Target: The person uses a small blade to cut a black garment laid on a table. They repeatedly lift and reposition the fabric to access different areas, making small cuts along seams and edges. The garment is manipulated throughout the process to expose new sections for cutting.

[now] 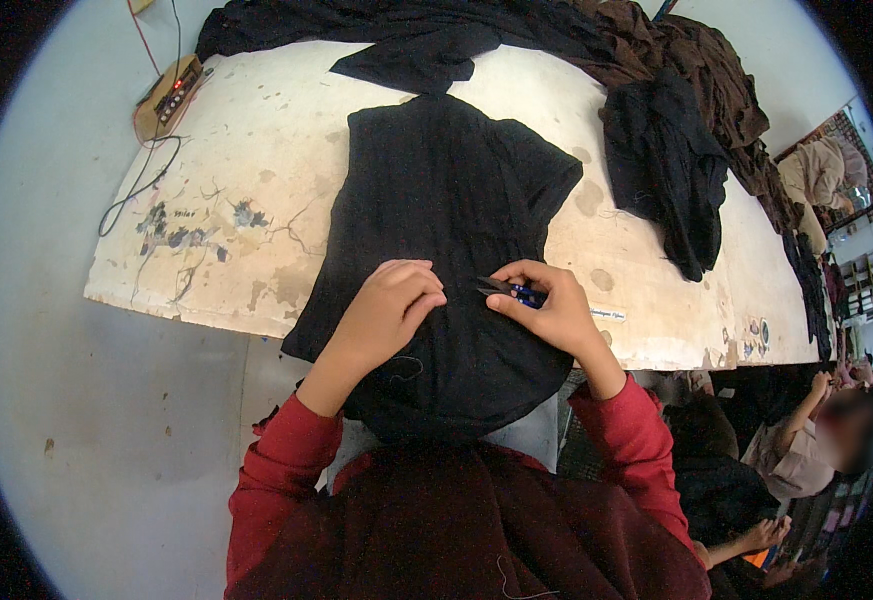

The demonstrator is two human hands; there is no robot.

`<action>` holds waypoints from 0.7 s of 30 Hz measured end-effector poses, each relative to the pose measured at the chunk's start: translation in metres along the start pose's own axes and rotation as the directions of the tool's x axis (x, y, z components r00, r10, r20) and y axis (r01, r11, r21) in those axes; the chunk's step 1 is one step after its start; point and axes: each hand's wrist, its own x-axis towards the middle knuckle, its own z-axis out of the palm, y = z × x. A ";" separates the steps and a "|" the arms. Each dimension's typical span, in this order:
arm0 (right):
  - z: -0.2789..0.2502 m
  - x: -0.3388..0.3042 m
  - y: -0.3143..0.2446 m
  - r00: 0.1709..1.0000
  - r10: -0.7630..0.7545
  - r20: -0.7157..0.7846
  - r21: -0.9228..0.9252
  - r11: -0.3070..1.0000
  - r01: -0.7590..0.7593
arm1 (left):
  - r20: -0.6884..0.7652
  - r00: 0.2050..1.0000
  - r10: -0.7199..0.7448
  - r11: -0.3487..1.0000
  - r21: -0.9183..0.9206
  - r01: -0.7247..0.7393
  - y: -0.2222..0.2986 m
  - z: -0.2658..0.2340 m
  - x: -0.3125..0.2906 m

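A black garment (436, 190) lies spread over the worn, pale table (266, 110), and its near end hangs over the front edge toward my lap. My left hand (392, 305) rests on it with the fingers curled together in a pinch; whatever is between the fingertips is too small to make out. In my right hand (556, 305) is a pair of small thread snips (522, 293) with blue on the handles, the dark blades pointing left toward my left hand. A pale loose thread lies on the cloth below my left hand.
More black cloth (666, 170) is heaped at the right, with brown cloth (711, 75) along the far right edge. A small box with a red light and cables (168, 98) stands at the far left. Other people (791, 440) sit at the lower right.
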 end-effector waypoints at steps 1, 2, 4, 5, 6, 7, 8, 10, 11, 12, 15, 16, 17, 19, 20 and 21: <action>-0.002 0.001 -0.002 1.000 0.010 0.014 -0.017 1.000 -0.009 | -0.013 0.998 -0.063 0.996 -0.064 0.062 0.001 -0.001 0.000; -0.003 0.001 -0.004 0.999 0.019 0.028 -0.034 0.999 -0.018 | -0.023 0.992 -0.126 0.984 -0.129 0.122 0.002 -0.002 0.000; -0.003 0.001 -0.008 0.999 -0.031 0.009 -0.068 0.997 0.031 | -0.056 0.986 -0.154 0.969 -0.201 0.140 0.006 -0.005 0.001; -0.004 0.001 -0.011 0.998 -0.056 0.000 -0.086 0.995 0.056 | -0.063 0.988 -0.140 0.970 -0.210 0.124 0.005 -0.005 0.001; -0.004 0.001 -0.017 0.998 -0.063 0.010 -0.095 0.993 0.064 | -0.071 0.990 -0.126 0.970 -0.219 0.108 0.004 -0.005 0.001; -0.005 0.000 -0.025 0.997 -0.069 0.019 -0.104 0.992 0.071 | -0.078 0.991 -0.112 0.969 -0.229 0.091 0.004 -0.005 0.000; -0.005 -0.001 -0.032 0.997 -0.075 0.029 -0.113 0.991 0.078 | -0.074 0.989 -0.128 0.964 -0.246 0.106 0.003 -0.005 0.000; -0.003 -0.001 -0.045 0.991 -0.129 0.047 -0.217 0.967 0.136 | -0.062 0.986 -0.157 0.951 -0.279 0.134 0.004 -0.006 0.000; -0.002 -0.001 -0.052 0.986 -0.155 0.057 -0.268 0.949 0.164 | -0.072 0.988 -0.140 0.955 -0.271 0.116 0.004 -0.005 0.000; -0.002 -0.001 -0.057 0.982 -0.172 0.071 -0.299 0.936 0.186 | -0.081 0.989 -0.122 0.960 -0.263 0.097 0.003 -0.004 0.000; 0.004 0.002 -0.055 0.973 -0.220 0.067 -0.338 0.913 0.229 | -0.097 0.990 -0.104 0.963 -0.257 0.075 0.002 -0.004 -0.001; 0.003 0.002 -0.055 0.975 -0.209 0.082 -0.366 0.903 0.224 | -0.102 0.990 -0.101 0.963 -0.262 0.071 0.002 -0.004 -0.001; 0.003 0.003 -0.056 0.976 -0.197 0.097 -0.393 0.893 0.219 | -0.099 0.990 -0.102 0.963 -0.259 0.073 0.001 -0.003 -0.001; 0.002 0.003 -0.056 0.976 -0.194 0.103 -0.421 0.880 0.219 | -0.091 0.990 -0.103 0.964 -0.255 0.077 0.000 -0.002 -0.001; 0.003 0.002 -0.053 0.975 -0.203 0.094 -0.421 0.879 0.224 | -0.106 0.989 -0.102 0.963 -0.259 0.072 0.000 -0.002 -0.001; 0.003 0.002 -0.051 0.973 -0.212 0.086 -0.422 0.877 0.229 | -0.121 0.987 -0.102 0.963 -0.262 0.067 0.000 -0.002 -0.001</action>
